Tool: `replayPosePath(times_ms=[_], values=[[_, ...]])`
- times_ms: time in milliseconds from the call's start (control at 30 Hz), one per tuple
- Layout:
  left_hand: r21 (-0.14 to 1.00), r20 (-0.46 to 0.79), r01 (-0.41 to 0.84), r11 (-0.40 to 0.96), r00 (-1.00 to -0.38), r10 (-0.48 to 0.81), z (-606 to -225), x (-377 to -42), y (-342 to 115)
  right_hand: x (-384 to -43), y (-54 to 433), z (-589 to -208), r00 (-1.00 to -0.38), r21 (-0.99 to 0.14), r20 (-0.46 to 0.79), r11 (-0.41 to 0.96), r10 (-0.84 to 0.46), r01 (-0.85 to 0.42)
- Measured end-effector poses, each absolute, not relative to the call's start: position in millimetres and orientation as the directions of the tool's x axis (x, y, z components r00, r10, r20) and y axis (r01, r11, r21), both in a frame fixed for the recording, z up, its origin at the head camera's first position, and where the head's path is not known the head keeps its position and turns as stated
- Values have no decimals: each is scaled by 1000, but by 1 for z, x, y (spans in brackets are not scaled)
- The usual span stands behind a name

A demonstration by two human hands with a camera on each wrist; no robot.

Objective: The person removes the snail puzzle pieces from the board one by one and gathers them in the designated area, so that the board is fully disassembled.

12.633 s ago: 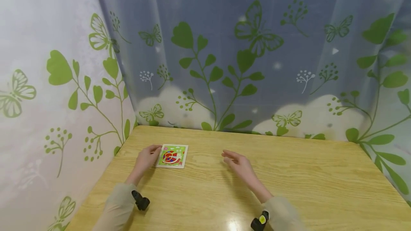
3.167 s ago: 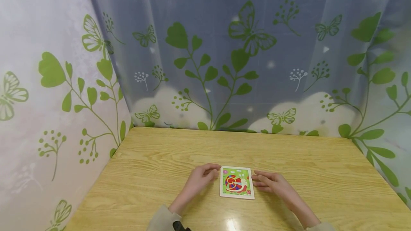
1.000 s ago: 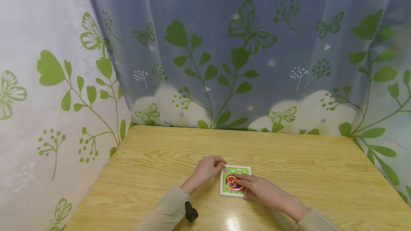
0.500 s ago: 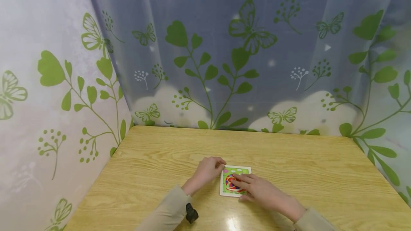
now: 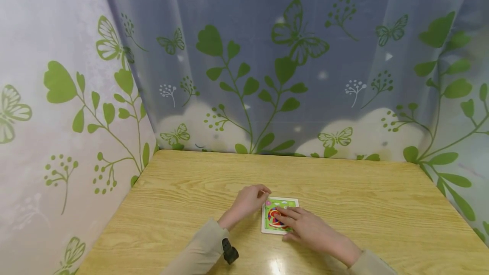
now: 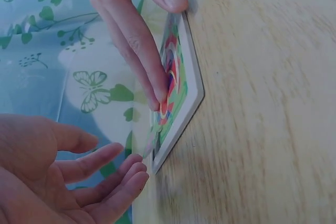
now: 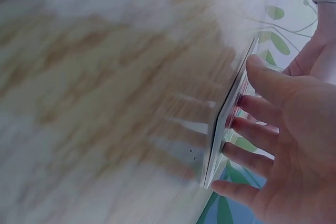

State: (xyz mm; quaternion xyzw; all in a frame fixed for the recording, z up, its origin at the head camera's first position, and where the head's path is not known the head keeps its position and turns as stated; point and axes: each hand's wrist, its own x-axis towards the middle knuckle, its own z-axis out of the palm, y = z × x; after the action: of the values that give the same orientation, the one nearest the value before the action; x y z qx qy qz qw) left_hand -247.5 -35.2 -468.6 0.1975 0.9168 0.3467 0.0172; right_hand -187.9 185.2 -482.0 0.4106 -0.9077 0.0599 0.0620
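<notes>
A small square picture puzzle [image 5: 282,203] with a pale frame and a red-and-blue snail on green lies flat on the table. My left hand [image 5: 247,200] is at its upper left corner, fingers loosely bent; in the left wrist view, the fingertips of that hand [image 6: 58,177] come right up to the corner. Fingers of my right hand [image 5: 315,229] stretch over the snail, hiding its right part. In the right wrist view the right hand [image 7: 294,135] has its thumb at the near edge of the puzzle [image 7: 216,135] and its fingers spread along the face.
The wood-grain table [image 5: 183,190] extends around the puzzle on all sides. Behind it hangs a blue curtain [image 5: 244,63] with green butterflies and leaves, and a pale patterned curtain [image 5: 76,139] stands at the left. A black wrist camera [image 5: 230,251] sits on the left sleeve.
Since the oldest frame the puzzle has come from the table's left side to the middle front, both hands with it. The right hand has moved from beside it onto its face; lately only slight shifts.
</notes>
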Motion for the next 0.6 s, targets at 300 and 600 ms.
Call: replayPosePath(times_ms=[300, 600], values=[[730, 52, 275, 626, -935, 351, -470, -252, -35, -186, 184, -478, -658, -62, 151, 657, -738, -751], [794, 45, 239, 558, -940, 339, -477, -257, -33, -185, 183, -481, -676, -108, 132, 667, -725, -737]])
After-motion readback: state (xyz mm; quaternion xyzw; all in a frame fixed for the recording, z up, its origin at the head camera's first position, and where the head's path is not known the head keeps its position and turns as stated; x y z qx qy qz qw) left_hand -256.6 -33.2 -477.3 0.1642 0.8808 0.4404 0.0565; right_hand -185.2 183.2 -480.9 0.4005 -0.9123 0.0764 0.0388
